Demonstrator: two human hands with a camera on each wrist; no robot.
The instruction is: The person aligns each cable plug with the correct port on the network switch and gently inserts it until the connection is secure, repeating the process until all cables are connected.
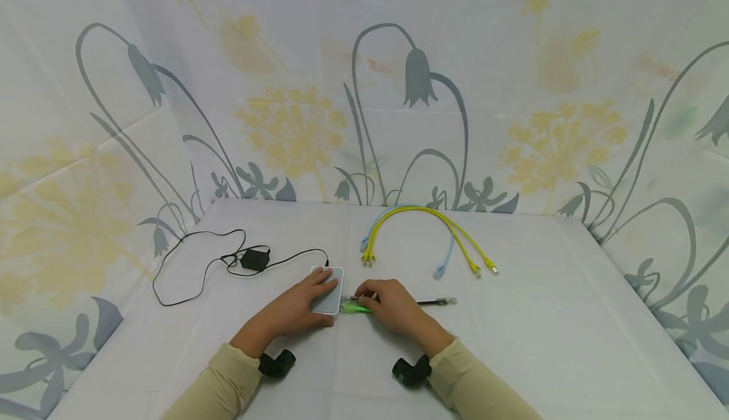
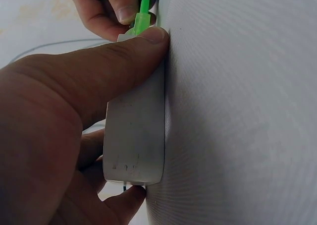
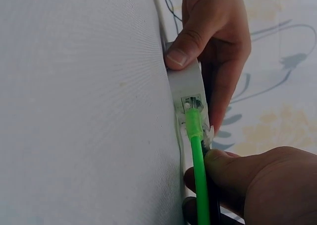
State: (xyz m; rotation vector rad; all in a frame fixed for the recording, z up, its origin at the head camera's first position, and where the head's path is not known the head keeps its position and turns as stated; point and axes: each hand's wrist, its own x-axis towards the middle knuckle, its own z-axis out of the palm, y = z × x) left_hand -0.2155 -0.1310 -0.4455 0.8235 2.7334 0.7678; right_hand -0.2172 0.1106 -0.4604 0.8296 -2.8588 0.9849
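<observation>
My left hand [image 1: 299, 306] holds a small white router-like box [image 1: 328, 300] with a pale grey top against the table, its thumb along the near side and its fingers over the top and far side. A green network cable [image 3: 197, 170] has its plug at a port in the box's right end; how deep it sits I cannot tell. Just beyond it, my right hand [image 1: 393, 306] pinches a black network cable [image 1: 431, 303] close behind its clear plug, which is right by the same end. The black cable's other plug [image 1: 448, 301] lies to the right on the table.
A black power adapter [image 1: 254, 259] with a looped thin cord lies left, its lead running to the box's far end. Yellow network cables [image 1: 424, 210] and a light blue cable [image 1: 440, 271] curve across the back of the white-covered table [image 1: 541, 319]. Patterned cloth hangs behind.
</observation>
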